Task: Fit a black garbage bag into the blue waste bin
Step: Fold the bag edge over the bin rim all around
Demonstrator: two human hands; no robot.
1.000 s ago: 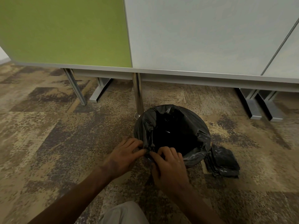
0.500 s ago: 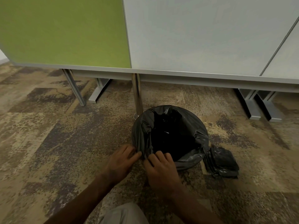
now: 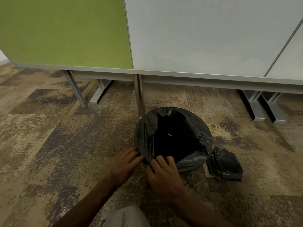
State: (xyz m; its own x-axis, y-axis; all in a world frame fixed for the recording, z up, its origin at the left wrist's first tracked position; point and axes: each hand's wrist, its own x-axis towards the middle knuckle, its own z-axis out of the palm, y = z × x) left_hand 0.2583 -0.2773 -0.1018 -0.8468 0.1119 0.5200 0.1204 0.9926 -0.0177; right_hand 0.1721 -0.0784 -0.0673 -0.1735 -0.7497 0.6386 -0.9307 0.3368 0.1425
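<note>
Pinching black bag point(image 3: 144, 141) at near rim w/ both hands: left hand point(image 3: 122, 166) beside right hand point(image 3: 164, 175).

Counts, floor level.
One bag point(image 3: 146, 141) lining one bin, its blue hidden under the plastic. One stack of folded bags point(image 3: 225, 164) just beside. Two hands: left point(image 3: 122, 166), right point(image 3: 164, 174). One chrome pole point(image 3: 139, 95). One slanted leg point(image 3: 76, 90). Three grey feet. One green panel point(image 3: 65, 30).

Mottled carpet point(image 3: 49, 145), bag-lined bin point(image 3: 144, 138), folded black bags point(image 3: 226, 163)
</note>
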